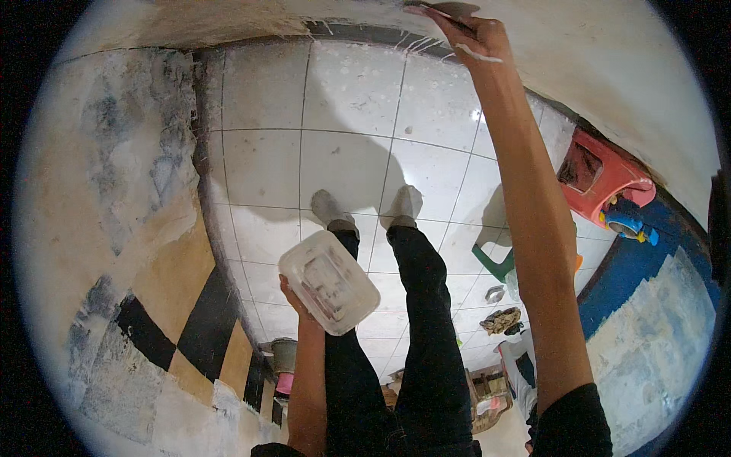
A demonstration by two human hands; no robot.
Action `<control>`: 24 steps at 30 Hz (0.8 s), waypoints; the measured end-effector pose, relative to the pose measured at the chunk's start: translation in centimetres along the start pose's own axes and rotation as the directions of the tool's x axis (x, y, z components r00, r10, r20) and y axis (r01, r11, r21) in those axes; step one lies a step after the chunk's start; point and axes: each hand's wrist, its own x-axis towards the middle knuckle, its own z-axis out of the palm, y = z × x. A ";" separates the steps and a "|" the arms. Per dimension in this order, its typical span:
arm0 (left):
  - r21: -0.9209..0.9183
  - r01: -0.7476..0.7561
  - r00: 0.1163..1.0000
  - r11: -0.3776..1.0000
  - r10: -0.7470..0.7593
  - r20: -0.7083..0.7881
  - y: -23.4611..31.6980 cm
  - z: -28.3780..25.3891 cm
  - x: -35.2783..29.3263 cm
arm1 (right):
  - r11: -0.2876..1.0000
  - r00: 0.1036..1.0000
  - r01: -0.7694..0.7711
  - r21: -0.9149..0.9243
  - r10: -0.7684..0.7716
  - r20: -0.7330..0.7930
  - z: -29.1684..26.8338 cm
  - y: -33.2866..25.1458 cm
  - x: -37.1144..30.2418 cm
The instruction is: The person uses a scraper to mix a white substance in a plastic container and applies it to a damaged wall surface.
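My left hand (298, 299) grips the side of a rectangular, translucent plastic container (330, 282), held in front of my legs. Whitish smears mark the container; whether I see its inside or its underside is hard to tell. My right arm reaches far up to the wall ahead, where my right hand (481, 39) is closed on a thin flat scraper (420, 11) against the wall surface. Most of the scraper is hidden by the fingers and the view's edge. A white smear runs across my right wrist. White drips streak the dark strip (365, 33) along the wall's base.
White floor tiles (343, 160) lie underfoot. To the right stand a red plastic stool (598, 179) with a blue and yellow item, and a green stool (495, 263). A crumpled brown cloth (501, 321) lies nearby. A patchy wall (129, 190) rises at left, a bucket (285, 355) near its base.
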 end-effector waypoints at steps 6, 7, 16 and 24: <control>-0.185 0.084 0.988 0.979 -0.057 0.145 -0.5 -1.4 0.0 | 0.997 0.987 0.057 0.050 -0.064 0.149 7.6 -2.4 -16.5; -0.178 0.076 0.989 0.981 -0.051 0.139 -0.6 -0.6 -0.6 | 0.993 0.979 0.037 0.109 -0.058 0.194 7.7 -2.7 -17.5; -0.214 0.077 0.995 0.974 -0.061 0.081 -3.6 -0.5 -1.2 | -0.053 0.936 0.352 -0.934 0.032 0.351 1.3 6.3 -6.3; -0.188 0.150 0.988 0.971 -0.138 0.075 -3.9 -0.1 -2.0 | 0.994 0.986 -0.095 0.054 0.087 0.141 8.9 -0.2 -6.5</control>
